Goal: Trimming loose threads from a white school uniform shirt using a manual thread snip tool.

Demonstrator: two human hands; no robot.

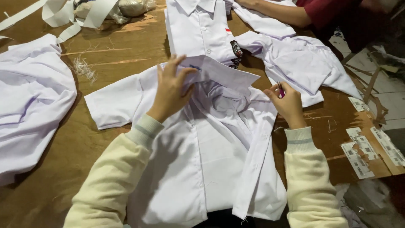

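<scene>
**Collar lifted, small tool ready**

The white short-sleeved cotton shirt lies spread on the brown cardboard-covered table straight in front of me, collar pointing to twelve o'clock. My left hand pinches the collar flap with curled fingers and holds it up, so the inside of the neck is exposed. My right hand, at three o'clock from the collar, is closed on a small pinkish tool held upright; I cannot tell what kind. At twelve o'clock lies a second white buttoned shirt with a dark chest badge. At nine o'clock sits a heap of white fabric. Another person's arm rests at one o'clock on more white cloth.
</scene>
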